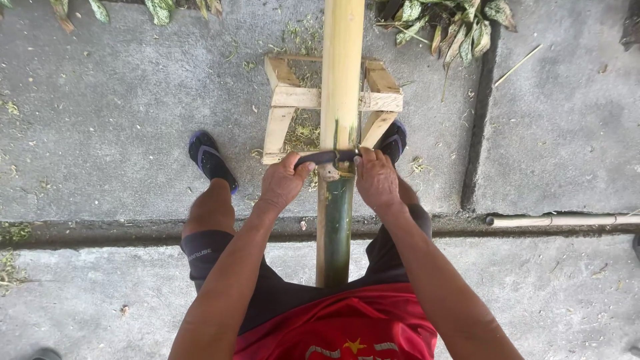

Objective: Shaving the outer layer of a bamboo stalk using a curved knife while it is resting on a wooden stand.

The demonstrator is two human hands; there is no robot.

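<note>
Bamboo pole [341,73], propped on wooden stand [287,100] for steadiness; my left hand [283,183] and right hand [377,180] clench blade [327,158] crosswise, scraping green skin.

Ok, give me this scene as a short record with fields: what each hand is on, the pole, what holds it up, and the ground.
left hand: gripping one end of a dark blade laid across the pole
right hand: gripping the blade's other end
bamboo pole: pale and stripped beyond the blade, green skin near the person
wooden stand: under the pole, pole resting across it
ground: concrete, with scattered shavings
second pole: lying at the right along a seam
</note>
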